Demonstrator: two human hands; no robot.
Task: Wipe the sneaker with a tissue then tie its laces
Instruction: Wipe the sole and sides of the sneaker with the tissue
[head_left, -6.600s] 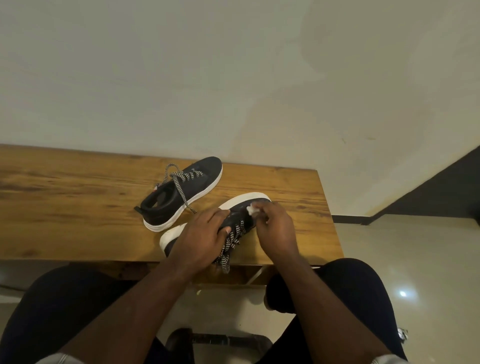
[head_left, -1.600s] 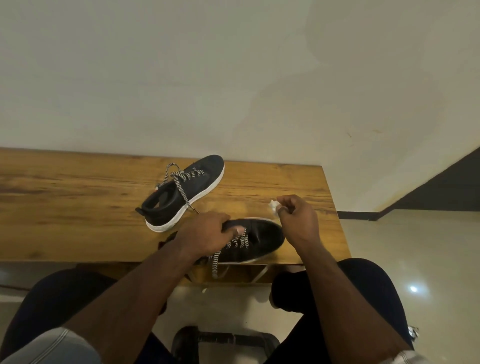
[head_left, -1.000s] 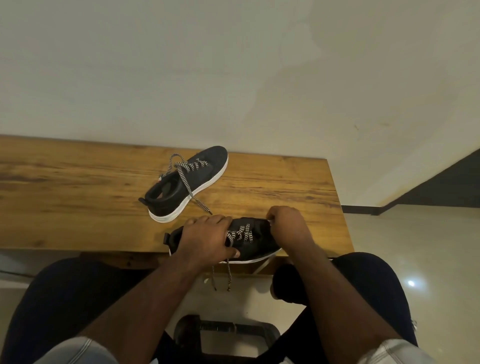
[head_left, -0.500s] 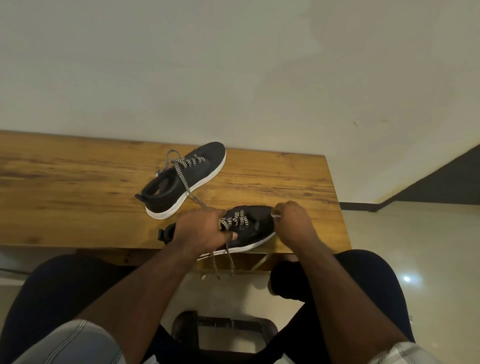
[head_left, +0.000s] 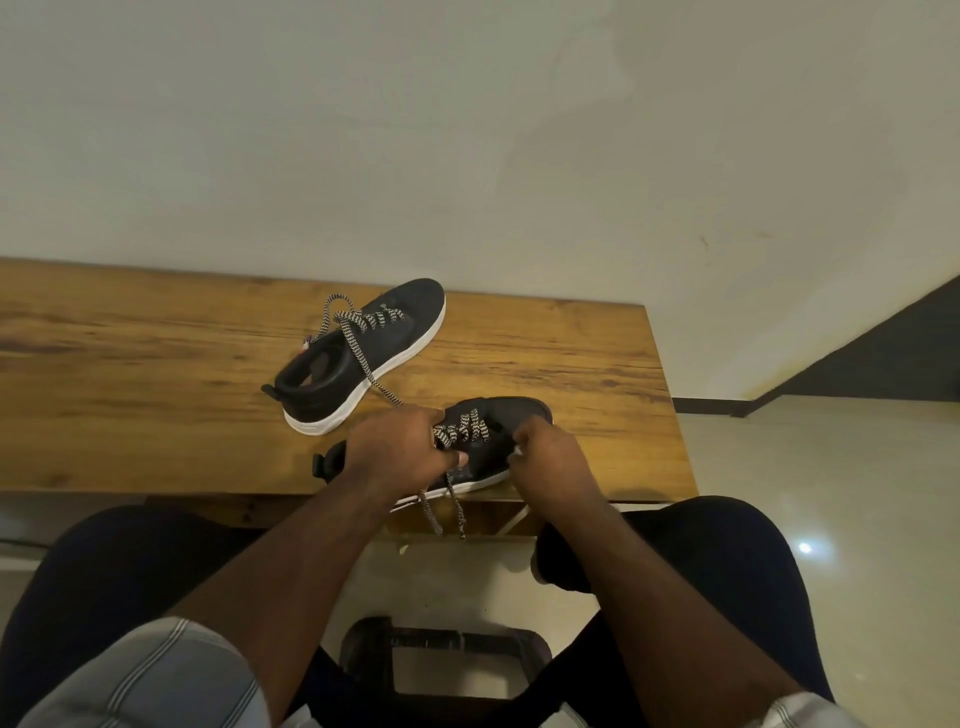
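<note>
Now sneaker (head_left: 496, 434) toe far-right, left hand (head_left: 400, 454) clasping it, right hand (head_left: 545, 460) seemingly pinching tissue (head_left: 515, 451)

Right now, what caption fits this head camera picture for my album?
Left hand steadies the near sneaker at the table edge while right hand wipes it with a tissue.

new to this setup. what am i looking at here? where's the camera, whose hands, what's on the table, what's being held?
There is no robot here. A person wears one wide-angle camera on the head, looking down at their own arms and knees. On the wooden table lie two dark sneakers with white soles. The far sneaker sits untouched, laces loose. The near sneaker is at the table's front edge, and its laces hang untied over that edge. The left hand grips it around the collar. The right hand pinches a small white tissue against the shoe's side.
</note>
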